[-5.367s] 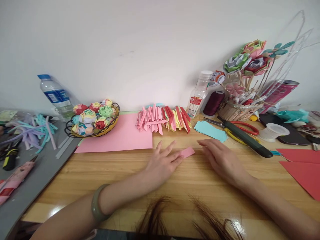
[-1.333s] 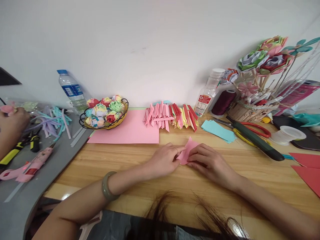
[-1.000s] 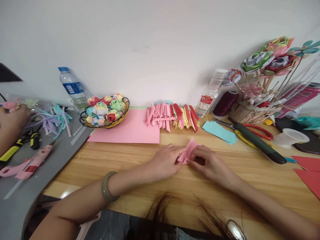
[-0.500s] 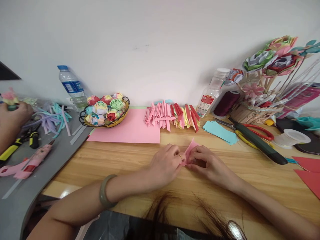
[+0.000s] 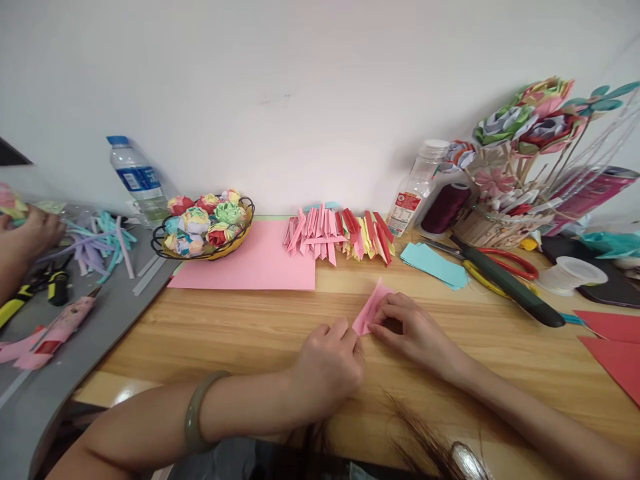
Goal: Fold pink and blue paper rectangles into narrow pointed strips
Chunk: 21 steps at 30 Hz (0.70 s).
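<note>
Left hand (image 5: 329, 365): fingers curled, knuckles up, wrist level with forearm. Right hand (image 5: 411, 333): thumb and fingertips pinched, forearm angled in from lower right. Hands near each other.

Left hand (image 5: 327, 367) with fingertips hidden, co-worker's hand (image 5: 33, 237) and probable flower (image 5: 9, 201) cut off, red sheets (image 5: 614, 357) cropped right

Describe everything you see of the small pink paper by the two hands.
The small pink paper looks thin and matte, creased and partly folded, with a pointed tip at its far end. It slants away toward the right on the wooden table. The right hand pinches its right side; the curled left hand is at its near corner, its grip hidden. Fingers cover part, so its full outline can't be told.
</note>
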Available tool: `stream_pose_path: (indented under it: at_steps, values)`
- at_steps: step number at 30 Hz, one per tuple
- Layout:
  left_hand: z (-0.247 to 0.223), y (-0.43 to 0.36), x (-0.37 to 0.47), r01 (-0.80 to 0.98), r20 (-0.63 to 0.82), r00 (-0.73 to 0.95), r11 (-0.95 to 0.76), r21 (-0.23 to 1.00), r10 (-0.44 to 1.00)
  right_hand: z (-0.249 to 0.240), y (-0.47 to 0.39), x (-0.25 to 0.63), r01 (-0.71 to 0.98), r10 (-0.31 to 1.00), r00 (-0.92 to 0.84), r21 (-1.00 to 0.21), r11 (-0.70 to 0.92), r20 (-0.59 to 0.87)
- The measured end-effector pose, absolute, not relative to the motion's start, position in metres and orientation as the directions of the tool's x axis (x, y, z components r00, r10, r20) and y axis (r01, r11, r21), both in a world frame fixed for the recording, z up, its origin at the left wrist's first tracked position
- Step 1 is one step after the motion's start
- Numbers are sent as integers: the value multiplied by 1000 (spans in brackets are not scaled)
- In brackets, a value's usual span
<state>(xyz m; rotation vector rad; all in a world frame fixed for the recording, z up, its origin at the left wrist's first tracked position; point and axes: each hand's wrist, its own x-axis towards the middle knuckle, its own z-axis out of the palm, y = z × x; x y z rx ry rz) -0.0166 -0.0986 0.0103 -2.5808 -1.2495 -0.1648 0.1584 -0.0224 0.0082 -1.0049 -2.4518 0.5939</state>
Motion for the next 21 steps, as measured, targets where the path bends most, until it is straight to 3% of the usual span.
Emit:
stream_pose_path:
  at_steps: [7, 21]
  values:
    - [7, -95, -15, 775, 249, 631, -599, -198, 734, 8, -22, 158, 559, 726, -652, -508, 655, 219]
    - [3, -95, -13, 720, 174, 692, -654, -233, 700, 7, -24, 159, 582, 708, -680, -445, 680, 192]
